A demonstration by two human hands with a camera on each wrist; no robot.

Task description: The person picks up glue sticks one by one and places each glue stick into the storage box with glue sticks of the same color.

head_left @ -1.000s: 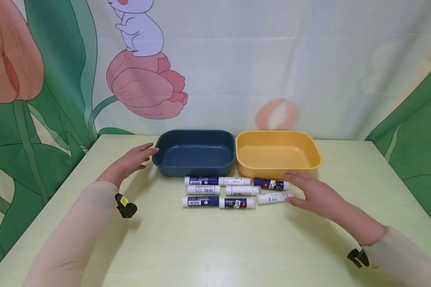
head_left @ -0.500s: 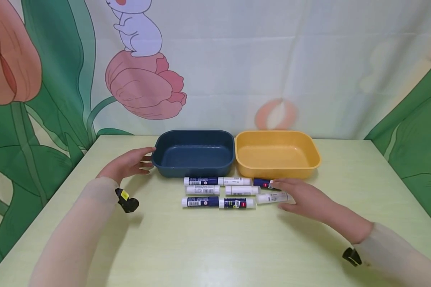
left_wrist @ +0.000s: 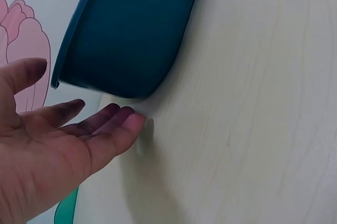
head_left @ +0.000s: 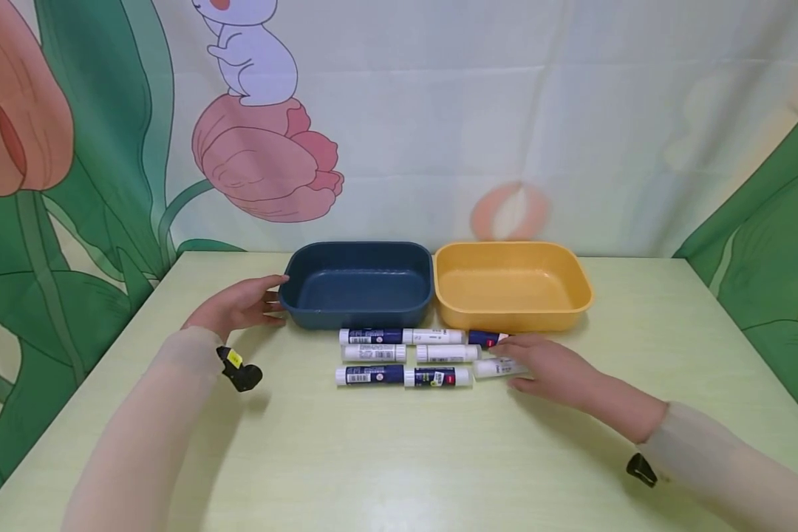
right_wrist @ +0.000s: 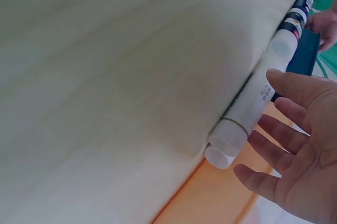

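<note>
My left hand (head_left: 242,304) is at the left end of a dark blue bin (head_left: 355,319), its fingers loosely spread and its fingertips close to the wall. Whether they touch the bin is hard to tell. My right hand (head_left: 558,369) hovers over the right end of a group of glue sticks, thumb and fingers apart. Nearest to it lies a white glue stick (head_left: 495,368), partly covered by the hand, with a blue glue stick (head_left: 484,339) behind it. In the right wrist view the fingers (right_wrist: 279,155) are beside the white glue stick (right_wrist: 253,100) without closing round it.
A yellow bin (head_left: 515,321) stands against the blue one on its right. Several more blue and white glue sticks lie in rows before the bins, among them a dark blue one (head_left: 437,377) at the front. A printed cloth (head_left: 399,148) hangs behind the table (head_left: 386,458).
My right hand has moved left, further over the white and blue glue sticks. My left hand has lowered a little beside the blue bin. Bins and glue sticks look unmoved.
</note>
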